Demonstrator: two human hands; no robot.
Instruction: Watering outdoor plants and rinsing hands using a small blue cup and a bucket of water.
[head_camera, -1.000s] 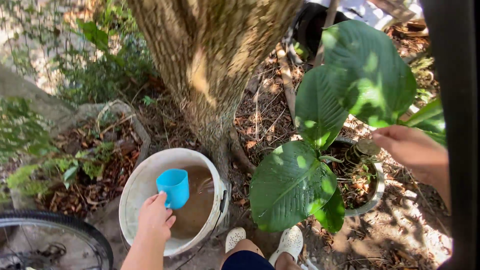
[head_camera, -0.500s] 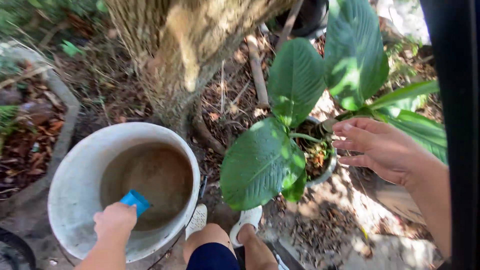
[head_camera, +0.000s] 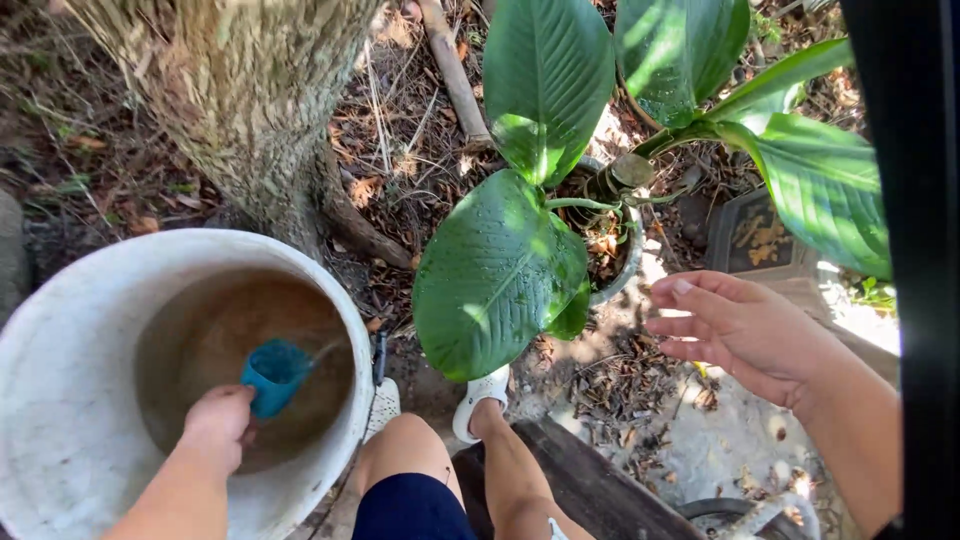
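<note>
We look down and see our left hand (head_camera: 215, 425) inside a big white bucket (head_camera: 60, 400). Our fingers are wrapped around the handle of a small blue cup (head_camera: 273, 373). The cup sits low in the bucket, dipped in the brown muddy water (head_camera: 225, 330). It leans on its side, with its open mouth turned away from us.

Our right hand (head_camera: 745, 330) is up in the air on the other side. It holds nothing. Its fingers are spread apart and a bit bent, and they point at the plant.

The plant grows in a round gray pot (head_camera: 620, 270) on the ground. It has big green leaves. The nearest big leaf (head_camera: 490, 275) has tiny water drops on it and hangs between the bucket and our right hand. Another leaf (head_camera: 825, 185) reaches out above our right hand.

A thick tree trunk (head_camera: 240, 110) stands just behind the bucket. Dry brown leaves and sticks (head_camera: 400, 130) lie on the ground by it.

Our bare knees (head_camera: 405, 445) are at the bottom, and our white shoes (head_camera: 480, 395) stand near the bucket. A dark post (head_camera: 905, 250) goes up the right edge.
</note>
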